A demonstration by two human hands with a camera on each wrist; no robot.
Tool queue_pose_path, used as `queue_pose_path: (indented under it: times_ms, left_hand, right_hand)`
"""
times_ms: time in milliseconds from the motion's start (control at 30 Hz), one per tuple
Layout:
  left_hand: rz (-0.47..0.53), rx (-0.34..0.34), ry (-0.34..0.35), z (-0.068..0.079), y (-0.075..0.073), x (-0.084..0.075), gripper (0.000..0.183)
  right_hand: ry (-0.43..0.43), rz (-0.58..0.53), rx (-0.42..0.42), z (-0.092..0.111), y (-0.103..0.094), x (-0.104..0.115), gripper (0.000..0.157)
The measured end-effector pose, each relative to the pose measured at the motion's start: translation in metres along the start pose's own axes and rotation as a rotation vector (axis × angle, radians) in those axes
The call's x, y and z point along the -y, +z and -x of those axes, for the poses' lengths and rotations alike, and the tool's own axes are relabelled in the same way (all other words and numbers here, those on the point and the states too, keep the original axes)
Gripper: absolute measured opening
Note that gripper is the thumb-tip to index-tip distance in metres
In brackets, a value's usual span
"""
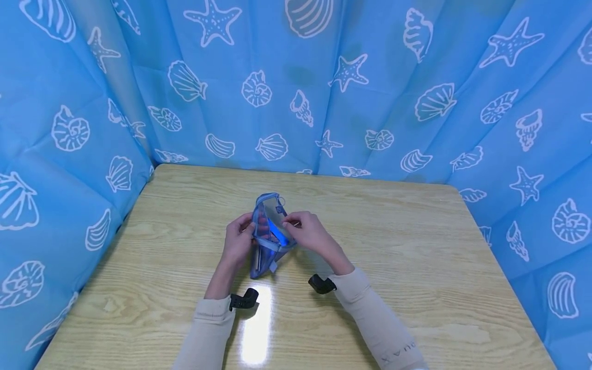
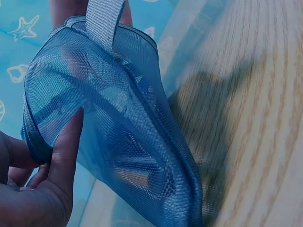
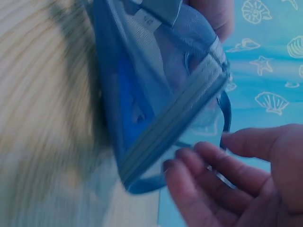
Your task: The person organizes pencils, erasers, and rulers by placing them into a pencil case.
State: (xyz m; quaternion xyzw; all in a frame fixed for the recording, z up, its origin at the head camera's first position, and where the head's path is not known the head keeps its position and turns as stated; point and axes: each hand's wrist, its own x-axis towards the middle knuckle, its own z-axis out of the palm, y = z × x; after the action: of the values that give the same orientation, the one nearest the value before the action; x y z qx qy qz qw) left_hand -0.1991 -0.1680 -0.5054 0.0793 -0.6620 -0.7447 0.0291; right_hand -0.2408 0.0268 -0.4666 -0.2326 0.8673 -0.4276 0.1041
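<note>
A blue see-through mesh zip pouch (image 1: 264, 259) is held upright over the middle of the table, its zipped mouth spread wide. My left hand (image 1: 237, 240) pinches the left rim, the thumb lying against the mesh in the left wrist view. At the opposite rim is my right hand (image 1: 309, 232), with thumb and curled fingers (image 3: 182, 182) about the edge of the mouth. A bright blue, long object (image 1: 279, 234) lies inside the pouch and shows through the mesh in the right wrist view. A fabric loop (image 2: 105, 23) stands at one end of the zip.
The pouch is above a light wood-grain table (image 1: 407, 267). Blue curtains (image 1: 324, 92) printed with white shells and starfish hang along the back and both sides. Black wrist mounts (image 1: 243, 298) sit at both cuffs. A bright glare patch (image 1: 256, 329) lies near the front.
</note>
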Motion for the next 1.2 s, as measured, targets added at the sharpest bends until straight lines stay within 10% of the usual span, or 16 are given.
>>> queue_pose_path:
  times_ms: [333,467,800,1200]
  left_hand:
    - [-0.090,0.071,0.045,0.003,0.003,-0.004,0.034]
    - [-0.320,0.188,0.158,0.009,0.007,-0.005,0.038]
    - [-1.264,0.382,0.554,0.020,0.020,-0.010,0.035]
    - [-1.472,0.290,0.701,0.023,0.017,0.004,0.035]
  right_hand:
    - [-0.044,0.019,0.005,0.024,-0.021,-0.025,0.032]
    - [-0.045,0.129,0.047,0.038,-0.034,-0.038,0.041]
    - [0.017,0.452,-0.021,0.066,-0.073,-0.072,0.059]
    - [0.194,0.633,-0.065,0.087,-0.099,-0.100,0.073]
